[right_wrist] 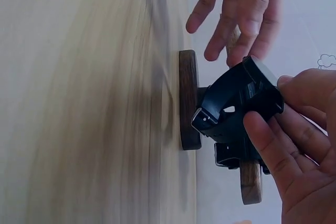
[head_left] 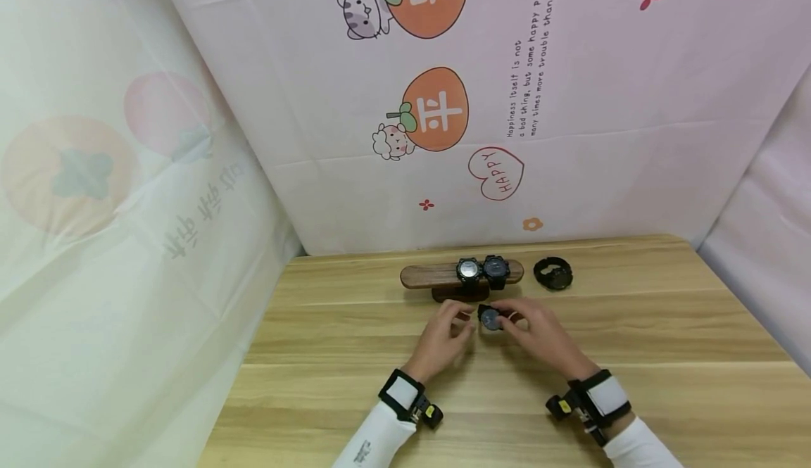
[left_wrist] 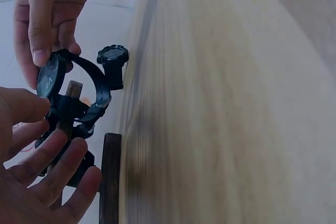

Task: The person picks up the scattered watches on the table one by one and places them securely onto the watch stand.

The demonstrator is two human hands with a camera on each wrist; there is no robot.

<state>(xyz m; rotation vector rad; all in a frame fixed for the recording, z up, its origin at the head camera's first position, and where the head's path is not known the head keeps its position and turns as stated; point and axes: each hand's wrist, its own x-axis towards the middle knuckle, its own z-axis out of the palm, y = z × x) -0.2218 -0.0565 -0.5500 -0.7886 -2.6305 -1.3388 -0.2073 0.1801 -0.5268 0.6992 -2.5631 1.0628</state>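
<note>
A black wristwatch [head_left: 490, 319] with a round dark dial is held in front of the wooden watch stand [head_left: 426, 276]. My right hand [head_left: 541, 333] pinches it by the case; the strap forms a loop, seen from below in the right wrist view. Beside it, my left hand [head_left: 442, 341] has its fingers spread and loosely bent. In the left wrist view its thumb [left_wrist: 31, 106] is at the dial's edge, but whether it touches I cannot tell. Two more black watches sit on the stand's bar: one with a light dial [head_left: 469, 269], one with a dark dial [head_left: 496, 269].
Another black watch [head_left: 553, 274] rests on the wooden table [head_left: 640, 313] to the right of the stand. White printed cloth [head_left: 570, 193] hangs behind the table's back edge, with more cloth on both sides.
</note>
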